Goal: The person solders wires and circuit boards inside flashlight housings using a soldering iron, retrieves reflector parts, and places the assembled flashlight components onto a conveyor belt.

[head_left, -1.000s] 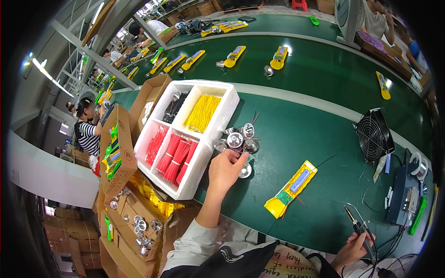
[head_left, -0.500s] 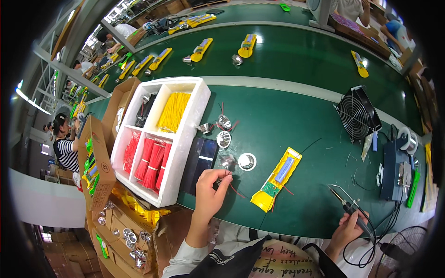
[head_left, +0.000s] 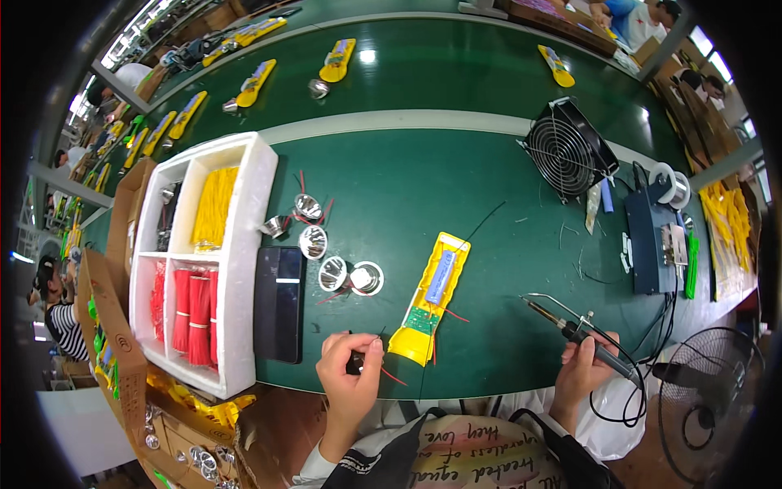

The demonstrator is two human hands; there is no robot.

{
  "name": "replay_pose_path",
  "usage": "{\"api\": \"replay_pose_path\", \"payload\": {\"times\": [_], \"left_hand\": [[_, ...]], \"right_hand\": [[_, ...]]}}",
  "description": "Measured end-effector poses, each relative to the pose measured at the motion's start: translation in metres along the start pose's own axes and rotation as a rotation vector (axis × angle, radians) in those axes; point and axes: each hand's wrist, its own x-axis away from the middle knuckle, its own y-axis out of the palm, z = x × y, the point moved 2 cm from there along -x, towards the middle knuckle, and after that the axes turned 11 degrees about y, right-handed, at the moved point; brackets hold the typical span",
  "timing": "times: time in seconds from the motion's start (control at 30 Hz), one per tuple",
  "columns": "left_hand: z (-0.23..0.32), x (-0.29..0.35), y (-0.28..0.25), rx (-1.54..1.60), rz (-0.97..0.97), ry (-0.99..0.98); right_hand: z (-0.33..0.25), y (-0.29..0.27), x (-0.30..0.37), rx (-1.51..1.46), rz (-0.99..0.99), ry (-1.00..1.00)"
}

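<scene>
A black-gripped soldering iron point(head_left: 573, 332) slants at lower right. A long yellow plastic housing point(head_left: 410, 346) with blue cylindrical battery point(head_left: 441, 277) lies tilted near centre. At lower centre, a dark part point(head_left: 355, 363) is mostly hidden.

Past the case's point(head_left: 427, 301) far end there is room to cross the bare table point(head_left: 407, 179). Left of it, cups point(head_left: 313, 242), phone point(head_left: 278, 326) and box point(head_left: 254, 183) block the way. Right of it are the iron point(head_left: 577, 332) and, farther off, the fan point(head_left: 568, 152).

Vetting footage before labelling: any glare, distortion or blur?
Head view: the pale rail bows upward, corners go black; head view: glare spots the green belt, a bright streak crosses the dark phone; head view: yellow case and soldering iron show no obvious blur.
</scene>
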Motion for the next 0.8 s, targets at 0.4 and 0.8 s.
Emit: {"api": "replay_pose_path", "payload": {"times": [0.4,0.8], "left_hand": [[0.016,0.008,0.026,0.101,-0.072,-0.071],[0.055,-0.027,0.011,-0.177,-0.095,0.163]], "right_hand": [[0.0,0.003,0.007,0.074,-0.024,-0.047],[-0.013,-0.037,-0.01,0.154,0.063,-0.159]]}}
